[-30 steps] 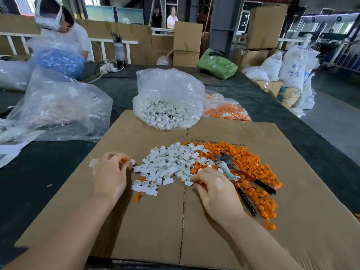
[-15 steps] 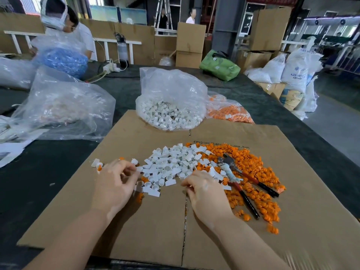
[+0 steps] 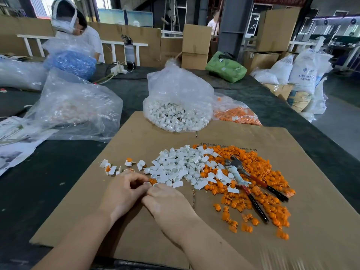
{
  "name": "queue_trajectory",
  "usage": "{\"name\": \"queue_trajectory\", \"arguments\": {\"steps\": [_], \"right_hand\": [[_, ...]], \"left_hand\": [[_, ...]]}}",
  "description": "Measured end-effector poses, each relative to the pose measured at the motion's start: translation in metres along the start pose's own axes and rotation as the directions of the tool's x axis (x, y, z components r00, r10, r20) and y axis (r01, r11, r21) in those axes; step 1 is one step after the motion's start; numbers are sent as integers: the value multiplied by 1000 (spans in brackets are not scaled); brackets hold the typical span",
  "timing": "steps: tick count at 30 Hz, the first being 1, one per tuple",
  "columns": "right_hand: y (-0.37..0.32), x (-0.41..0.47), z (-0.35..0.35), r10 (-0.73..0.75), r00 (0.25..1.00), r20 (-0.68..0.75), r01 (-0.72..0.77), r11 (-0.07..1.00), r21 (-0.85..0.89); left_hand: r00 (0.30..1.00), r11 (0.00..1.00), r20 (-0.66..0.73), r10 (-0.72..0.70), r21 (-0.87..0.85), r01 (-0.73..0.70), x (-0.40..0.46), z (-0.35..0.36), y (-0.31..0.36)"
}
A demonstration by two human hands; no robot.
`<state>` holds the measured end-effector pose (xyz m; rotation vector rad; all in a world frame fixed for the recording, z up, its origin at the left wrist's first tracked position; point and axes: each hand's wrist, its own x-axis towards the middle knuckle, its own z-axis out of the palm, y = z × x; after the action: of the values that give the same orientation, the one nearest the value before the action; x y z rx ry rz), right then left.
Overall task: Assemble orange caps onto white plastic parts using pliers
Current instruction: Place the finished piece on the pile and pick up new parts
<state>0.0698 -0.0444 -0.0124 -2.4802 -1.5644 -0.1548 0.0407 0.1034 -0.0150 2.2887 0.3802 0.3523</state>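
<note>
While both hands pinch one small white part together, looks like hand-seating a cap; next, grabbing the pliers lying untouched nearby.

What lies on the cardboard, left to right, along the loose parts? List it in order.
Small cluster of assembled pieces → white plastic parts pile → pliers → orange caps.
</note>
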Motion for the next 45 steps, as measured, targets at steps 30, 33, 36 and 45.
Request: {"name": "queue_trajectory", "arguments": {"steps": [30,33,36,45], "right_hand": [[64,-71,-42,800,548,-244,-394,504,769],[65,-73,-43,816,529,-233,-406,484,775],[66,-76,-42,828,515,-224,-409,466,784],[64,-72,-38,819,516,-251,-408,493,769]], "left_hand": [[985,970,106,138,-217,-113,-3,80,76],[979,973,102,174,-171,-155,-4,83,76],[995,983,51,91,-166,-82,-4,82,72],[986,815,163,-37,-566,124,-7,90,87]]}}
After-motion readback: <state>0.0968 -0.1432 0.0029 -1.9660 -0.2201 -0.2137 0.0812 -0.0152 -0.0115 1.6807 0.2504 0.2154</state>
